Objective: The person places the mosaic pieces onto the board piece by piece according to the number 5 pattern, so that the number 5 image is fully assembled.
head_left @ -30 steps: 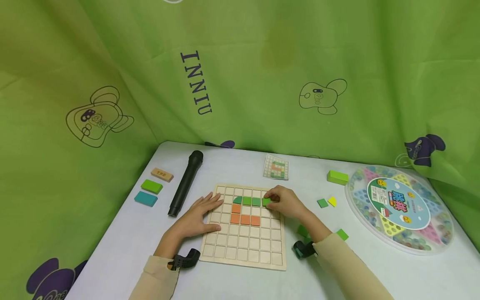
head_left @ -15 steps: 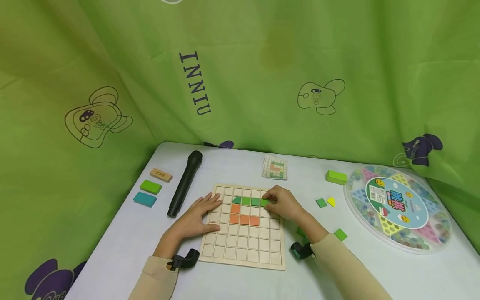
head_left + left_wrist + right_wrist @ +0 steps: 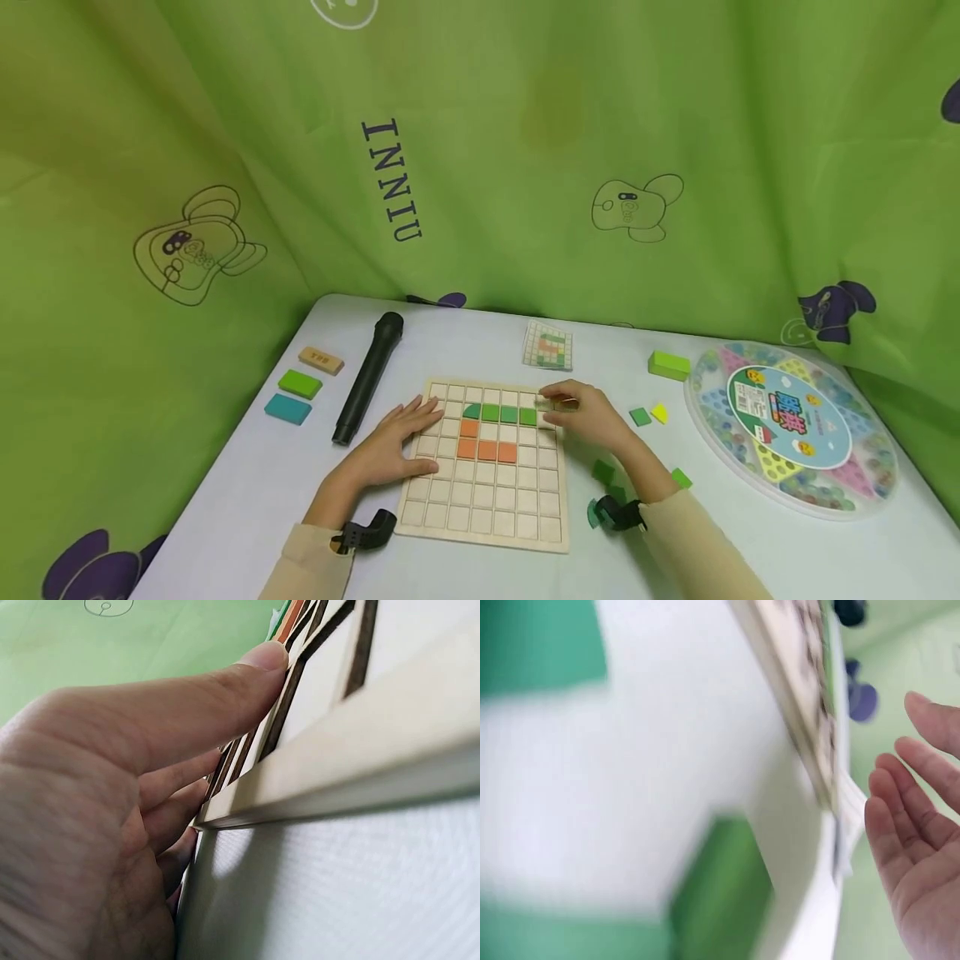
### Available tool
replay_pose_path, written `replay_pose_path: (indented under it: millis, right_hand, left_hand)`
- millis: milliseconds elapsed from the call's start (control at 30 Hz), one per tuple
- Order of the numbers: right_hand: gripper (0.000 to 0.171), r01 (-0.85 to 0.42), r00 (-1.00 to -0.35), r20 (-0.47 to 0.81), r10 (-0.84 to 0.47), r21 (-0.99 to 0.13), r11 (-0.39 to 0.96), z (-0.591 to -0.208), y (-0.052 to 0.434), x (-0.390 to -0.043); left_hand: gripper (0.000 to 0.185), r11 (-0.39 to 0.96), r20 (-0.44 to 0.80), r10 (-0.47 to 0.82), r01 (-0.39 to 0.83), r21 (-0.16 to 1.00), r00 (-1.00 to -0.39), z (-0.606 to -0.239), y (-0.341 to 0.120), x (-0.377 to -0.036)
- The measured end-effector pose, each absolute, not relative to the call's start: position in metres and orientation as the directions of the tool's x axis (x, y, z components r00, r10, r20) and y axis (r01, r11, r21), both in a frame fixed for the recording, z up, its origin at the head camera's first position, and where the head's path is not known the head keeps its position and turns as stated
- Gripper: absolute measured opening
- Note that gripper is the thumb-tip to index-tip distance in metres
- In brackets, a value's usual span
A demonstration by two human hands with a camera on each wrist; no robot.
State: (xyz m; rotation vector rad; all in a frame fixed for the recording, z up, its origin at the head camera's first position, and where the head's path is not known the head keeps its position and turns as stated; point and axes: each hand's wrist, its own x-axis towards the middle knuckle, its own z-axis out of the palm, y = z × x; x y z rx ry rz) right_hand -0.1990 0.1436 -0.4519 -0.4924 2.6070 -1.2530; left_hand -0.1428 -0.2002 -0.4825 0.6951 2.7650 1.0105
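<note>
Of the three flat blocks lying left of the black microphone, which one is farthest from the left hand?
The tan block, the rearmost of the three; the green block and teal block lie nearer the left hand.

txt: "INNIU" on green curtain (image 3: 392,179) | round game lid (image 3: 789,417) label: unreadable

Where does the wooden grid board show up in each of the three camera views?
Head: wooden grid board lies centre-bottom on the table, between both hands.
Left wrist: its pale edge and dark-lined cells fill the upper right, under the left hand.
Right wrist: a blurred strip of its edge at top centre.
Shared landmark: the green curtain.
</note>
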Motion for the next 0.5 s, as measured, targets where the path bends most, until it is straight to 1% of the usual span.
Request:
replay_pose_path:
  millis: [133, 233, 400, 500]
  right_hand:
    - [0.039, -0.232, -0.939, 0.027, -0.344, -0.788, 0.571, -0.447, 0.176, -0.196]
    - [0.042, -0.211, -0.958, 0.044, -0.283, -0.778, 0.592, -0.447, 0.204, -0.193]
    - [0.045, -0.14, -0.982, 0.03, -0.184, -0.771, 0.621, -0.45, 0.248, -0.186]
    - [0.047, -0.086, -0.991, 0.003, -0.131, -0.772, 0.63, -0.451, 0.266, -0.183]
  left_hand:
    - [0.081, 0.673, 0.051, 0.46, 0.385, 0.632, -0.887, -0.484, -0.201, -0.143]
    - [0.08, 0.673, 0.051, 0.463, 0.389, 0.629, -0.885, -0.484, -0.201, -0.142]
    - [0.08, 0.677, 0.04, 0.462, 0.381, 0.63, -0.886, -0.483, -0.2, -0.142]
    - [0.081, 0.686, 0.033, 0.453, 0.372, 0.625, -0.891, -0.483, -0.2, -0.143]
